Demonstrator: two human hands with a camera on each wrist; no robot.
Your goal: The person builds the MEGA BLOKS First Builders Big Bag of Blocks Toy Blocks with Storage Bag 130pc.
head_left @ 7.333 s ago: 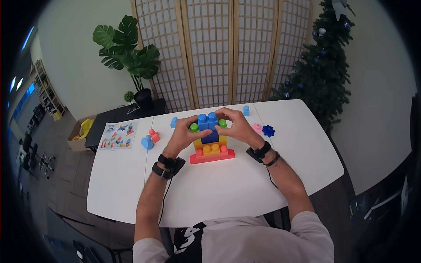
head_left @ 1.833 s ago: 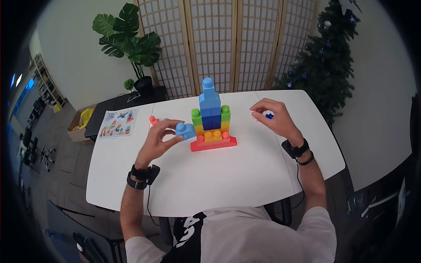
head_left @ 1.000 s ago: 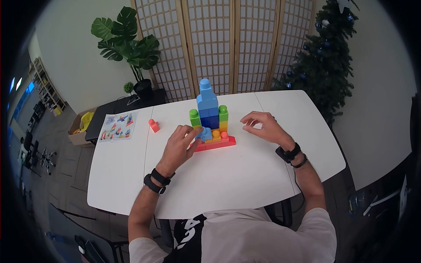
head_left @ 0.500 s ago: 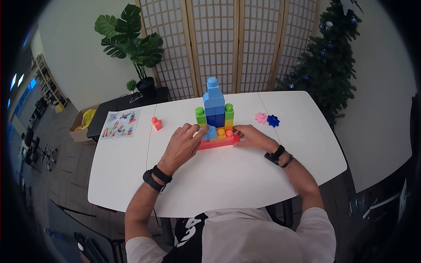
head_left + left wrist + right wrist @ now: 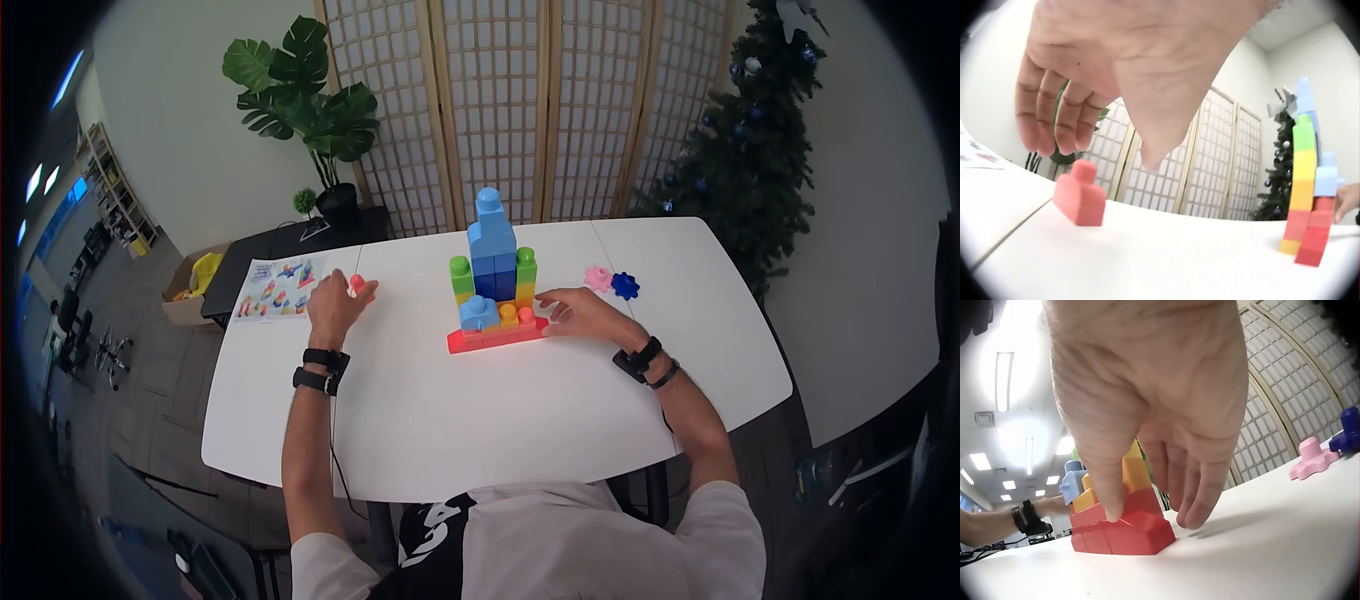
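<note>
A tower of blocks (image 5: 494, 262) stands mid-table: red base (image 5: 497, 338), orange, dark blue and green blocks, light blue ones on top. A light blue rounded block (image 5: 479, 313) sits on the left of its front row. My left hand (image 5: 335, 308) is over a small red block (image 5: 357, 284); in the left wrist view the spread fingers are above the red block (image 5: 1080, 195), without touching it. At the base's right end is my right hand (image 5: 583, 315); the right wrist view shows its thumb against the red base (image 5: 1124, 533), its other fingers behind, near the table.
Pink (image 5: 598, 279) and dark blue (image 5: 625, 286) gear-shaped pieces lie at the table's right. A printed picture sheet (image 5: 272, 292) lies on the left of the white table (image 5: 480, 430). Behind stand a folding screen, a potted plant and a decorated tree.
The light blue rounded block went from my left hand onto the tower's front row. My left hand then let go and moved left to the red block. My right hand came in to the base's right end.
</note>
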